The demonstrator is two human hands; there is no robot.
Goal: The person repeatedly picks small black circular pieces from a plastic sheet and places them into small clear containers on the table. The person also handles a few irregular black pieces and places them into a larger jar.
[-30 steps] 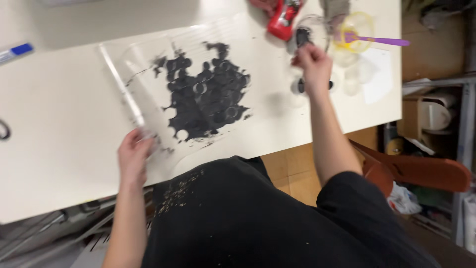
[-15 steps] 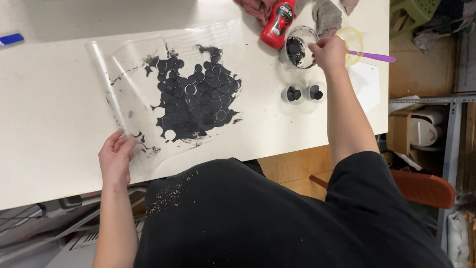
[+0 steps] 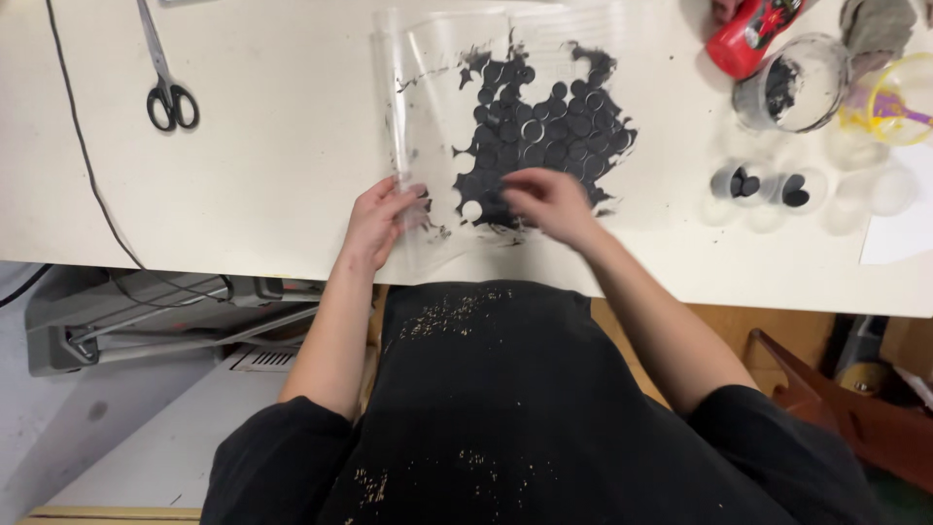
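A clear plastic sheet [image 3: 437, 68] lies on the white table [image 3: 243, 175]. A patch of black round discs [image 3: 544, 131] covers its middle. My left hand [image 3: 381, 222] presses on the sheet's near left corner, fingers spread. My right hand [image 3: 552, 202] hovers over the near edge of the black patch, fingers bent and blurred, and it is not clear whether it pinches a disc. Small clear cups [image 3: 763, 185] holding black discs stand to the right.
Scissors [image 3: 165, 83] lie at the far left beside a black cable [image 3: 83, 146]. A red bottle [image 3: 753, 34], a clear tub with black residue [image 3: 792, 83] and a yellow-rimmed cup [image 3: 899, 97] stand at the far right. A white paper [image 3: 899, 228] lies by the right edge.
My right hand has come back from the tub at the far right to the black patch on the sheet. My left hand has shifted along the sheet's near edge. The camera view has moved right.
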